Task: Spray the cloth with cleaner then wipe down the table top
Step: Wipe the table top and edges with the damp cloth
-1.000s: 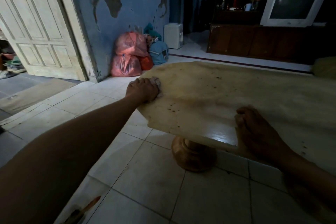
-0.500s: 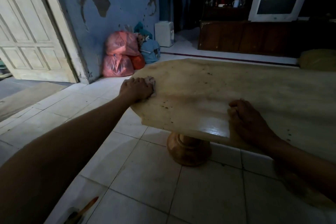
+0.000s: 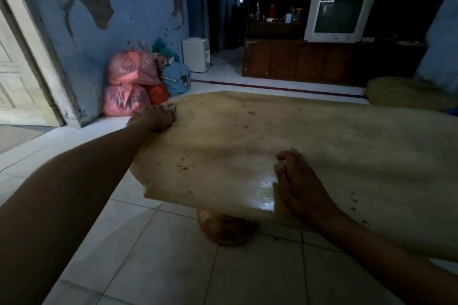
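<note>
Cloth (image 3: pixel 171 107) is bunched under my left hand (image 3: pixel 155 116) at the far left corner of the surface (image 3: pixel 322 136), only a pale scrap of it peeping out past my knuckles. From the head view, the one view I have, my left fingers are curled down and clenched on that wad, pressing it flat onto the top. My right hand (image 3: pixel 301 186) lies open at the near edge, palm down, fingers (image 3: pixel 282 167) released and grasping nothing, touching the top as if to steady it. I see no spray bottle anywhere, so I judge the spraying done and the wiping under way. A glossy, wet-looking patch (image 3: pixel 247 188) shines near the front edge just beside my right hand, which suggests that part has had a pass. Dark specks (image 3: pixel 184 168) are scattered along the left side, more near the far middle and a few by my right wrist, so plenty is left: the middle, the far side and the whole right stretch look dull and unwiped, though the light is dim and I cannot be sure. Below the top the round pedestal base (image 3: pixel 226 229) stands on the tiled floor (image 3: pixel 173 267), and red bags (image 3: pixel 128 86) sit against the wall well apart from the work.
</note>
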